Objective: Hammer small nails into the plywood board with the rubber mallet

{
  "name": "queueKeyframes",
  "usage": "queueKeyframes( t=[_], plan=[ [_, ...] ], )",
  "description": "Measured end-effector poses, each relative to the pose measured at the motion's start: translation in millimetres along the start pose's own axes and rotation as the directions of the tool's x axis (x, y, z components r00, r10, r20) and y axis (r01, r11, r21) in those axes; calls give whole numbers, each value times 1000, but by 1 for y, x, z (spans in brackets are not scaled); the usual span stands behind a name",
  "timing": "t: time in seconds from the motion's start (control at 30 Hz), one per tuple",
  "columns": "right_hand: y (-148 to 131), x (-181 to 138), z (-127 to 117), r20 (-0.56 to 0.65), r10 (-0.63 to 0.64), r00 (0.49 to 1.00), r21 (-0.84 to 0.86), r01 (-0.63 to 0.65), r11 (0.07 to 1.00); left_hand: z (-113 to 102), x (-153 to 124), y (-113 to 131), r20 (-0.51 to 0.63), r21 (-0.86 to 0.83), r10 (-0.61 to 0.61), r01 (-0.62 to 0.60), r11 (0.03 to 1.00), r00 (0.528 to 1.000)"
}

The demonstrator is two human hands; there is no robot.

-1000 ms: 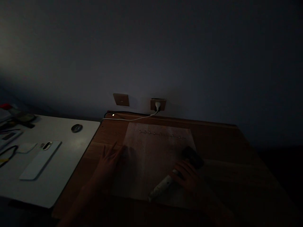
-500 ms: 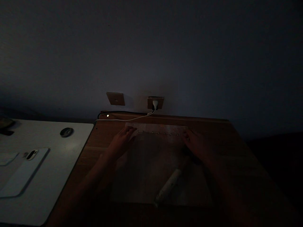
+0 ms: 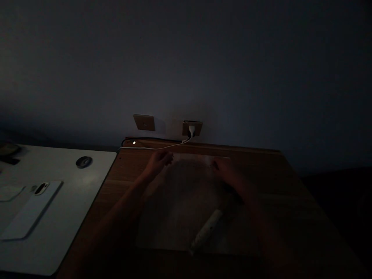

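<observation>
**2 Hands at the Far Corners of a Pale Sheet in Dim Light**

A pale, roughly 4-sided sheet [image 3: 177, 205] lies flat on a wooden counter [image 3: 290, 190], its far edge near the wall [image 3: 232, 69]. The left hand [image 3: 160, 159] is at the sheet's far left corner, fingers partly curled; whether it pinches the edge cannot be told in this dark. The right hand [image 3: 222, 167] is at the far right part of the same edge, fingers bent inward, and its hold is likewise too dim to tell. Just beside those fingers shows 1 small bright speck [image 3: 209, 166].

A tool with a thick pale handle [image 3: 206, 230] lies aslant on the near half of the sheet, apart from both hands; its far end is lost in shadow by the right forearm.

On the wall are 2 plates: a left plate [image 3: 144, 122], and a socket [image 3: 197, 128] holding a white plug [image 3: 192, 130]. A white cable [image 3: 157, 148] runs from the plug along the counter's back edge.

To the left, a white counter [image 3: 84, 190] bears a pale phone [image 3: 31, 217] and a dark ring-shaped object [image 3: 84, 162].
</observation>
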State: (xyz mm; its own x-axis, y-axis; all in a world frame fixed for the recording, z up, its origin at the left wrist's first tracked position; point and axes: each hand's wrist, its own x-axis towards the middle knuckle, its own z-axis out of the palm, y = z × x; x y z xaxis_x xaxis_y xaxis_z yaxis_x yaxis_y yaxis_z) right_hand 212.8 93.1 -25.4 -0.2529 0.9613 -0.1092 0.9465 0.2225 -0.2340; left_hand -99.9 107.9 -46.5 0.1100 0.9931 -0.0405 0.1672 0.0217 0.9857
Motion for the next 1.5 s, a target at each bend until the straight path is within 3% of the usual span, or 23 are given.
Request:
queueKeyframes(
  t=[0.1, 0.3, 0.4, 0.47, 0.5, 0.57, 0.7, 0.83, 0.9, 1.0, 1.13, 1.3, 1.5],
  plan=[
    [-2, 6, 10, 11, 11, 1000, 22, -11, 1000, 4, -3, -11, 32, -241, -147, 150, 959, 989],
    [-3, 6, 7, -15, -63, 998, 93, 64, 994, 4, -3, -18, 4, -108, -160, 159, 981, 987],
    [-12, 7, 3, -39, -89, 995, 140, 94, 986, 9, 0, -12, 58, 262, -32, 16, 965, 998],
    [-20, 10, 5, -48, -108, 993, 160, 115, 980, 13, 2, -7, 170, 552, 42, -130, 823, 985],
    [-24, 12, 7, -52, -114, 992, 164, 121, 979, 15, 2, -5, 215, 634, 50, -179, 752, 975],
    [-29, 15, 14, -61, -116, 991, 160, 125, 979, 18, 4, -2, 241, 681, 41, -200, 705, 970],
    [-29, 16, 24, -72, -111, 991, 141, 120, 983, 21, 8, 3, 164, 640, 73, -163, 751, 984],
    [-28, 13, 20, -68, -138, 988, 137, 146, 980, 27, 15, 6, -8, 254, -4, 6, 967, 1000],
    [-31, 14, 15, -71, -145, 987, 142, 154, 978, 29, 17, 5, 6, 140, -67, 65, 988, 998],
    [-38, 18, 10, -70, -153, 986, 159, 162, 974, 31, 15, 0, 50, 106, -107, 101, 989, 993],
    [-49, 27, 14, -17, -188, 982, 169, 188, 967, 32, 9, -5, 70, 178, -91, 77, 981, 993],
    [-53, 30, 21, 15, -202, 979, 154, 197, 968, 35, 7, -3, 261, 549, 57, -197, 812, 964],
    [-57, 32, 9, -18, -192, 981, 207, 192, 959, 43, 12, -5, 221, 517, 47, -158, 841, 974]
  ],
)
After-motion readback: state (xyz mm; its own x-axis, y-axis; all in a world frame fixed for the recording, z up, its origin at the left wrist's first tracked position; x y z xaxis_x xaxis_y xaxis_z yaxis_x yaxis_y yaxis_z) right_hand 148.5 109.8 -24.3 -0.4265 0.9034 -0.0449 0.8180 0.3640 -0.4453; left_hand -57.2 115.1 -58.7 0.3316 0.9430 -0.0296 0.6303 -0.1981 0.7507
